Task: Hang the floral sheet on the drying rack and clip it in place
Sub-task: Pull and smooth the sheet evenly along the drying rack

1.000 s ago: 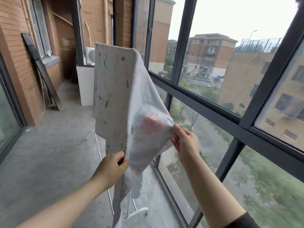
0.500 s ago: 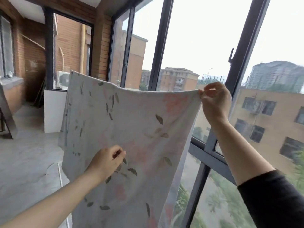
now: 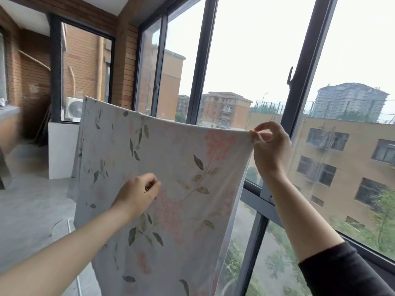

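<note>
The floral sheet (image 3: pixel 175 159), white with pink blooms and green leaves, hangs spread out in front of me. Its top edge sags between a far corner at upper left and my right hand (image 3: pixel 271 146), which pinches the near top corner between thumb and fingertips. My left hand (image 3: pixel 139 193) is lower, its fingers curled and pinching the face of the sheet near the middle. Of the drying rack I see only thin white tubing (image 3: pixel 68 224) low on the floor left of the sheet. What holds up the far corner is hidden. No clip is in view.
Dark-framed windows (image 3: pixel 299 92) run close along the right, just behind the sheet. A low white wall (image 3: pixel 62 150) with an air-conditioner unit (image 3: pixel 73 108) behind glass stands at the far end. Grey concrete floor (image 3: pixel 32 210) stretches to the left, brick walls beyond.
My right hand has lifted the near corner from waist height up to eye level, pulling the bunched sheet out flat. My left hand stayed on the cloth. My view tilted upward.
</note>
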Tool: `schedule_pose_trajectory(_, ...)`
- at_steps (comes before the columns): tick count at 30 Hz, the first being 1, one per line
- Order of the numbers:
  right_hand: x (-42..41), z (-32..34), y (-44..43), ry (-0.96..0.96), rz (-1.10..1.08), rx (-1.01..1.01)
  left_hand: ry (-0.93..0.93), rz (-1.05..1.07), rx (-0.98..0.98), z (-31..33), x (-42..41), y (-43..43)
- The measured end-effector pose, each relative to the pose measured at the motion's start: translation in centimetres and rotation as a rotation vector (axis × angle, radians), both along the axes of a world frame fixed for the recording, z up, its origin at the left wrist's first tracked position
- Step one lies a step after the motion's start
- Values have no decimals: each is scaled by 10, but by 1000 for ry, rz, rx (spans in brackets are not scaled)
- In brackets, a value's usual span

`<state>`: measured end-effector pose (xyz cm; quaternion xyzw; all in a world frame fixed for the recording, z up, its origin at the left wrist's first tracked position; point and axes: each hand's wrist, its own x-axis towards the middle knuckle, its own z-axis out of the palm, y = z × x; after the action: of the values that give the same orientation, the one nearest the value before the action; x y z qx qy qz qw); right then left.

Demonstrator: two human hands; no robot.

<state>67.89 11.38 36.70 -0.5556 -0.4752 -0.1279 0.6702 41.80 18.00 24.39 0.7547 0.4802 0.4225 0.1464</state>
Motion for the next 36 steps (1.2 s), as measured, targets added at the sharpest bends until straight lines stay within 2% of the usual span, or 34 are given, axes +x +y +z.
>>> schedule_pose_trajectory(3,-3,-1,3,8,15,97,-21,-1,16,8,1,4)
schedule_pose_trajectory(9,1,14,13,-169,45,187,-64,-5,16,18,5,10)
schedule_pose_trajectory(15,9,-28,22,-191,119,-2,-96,53,-4,10,14,11)
schedule_pose_trajectory(19,15,-42,21,-389,-4,-35,-106,104,-5,7,21,9)
schedule_pose_trajectory(23,9,-49,28,-427,-6,-124,-122,146,20,3,20,7)
schedule_pose_trajectory(27,-18,-47,48,-493,130,-262,-140,171,-1,-5,3,10)
schedule_pose_trajectory(36,-114,-48,125,-520,231,-316,-194,199,1,-10,-81,59)
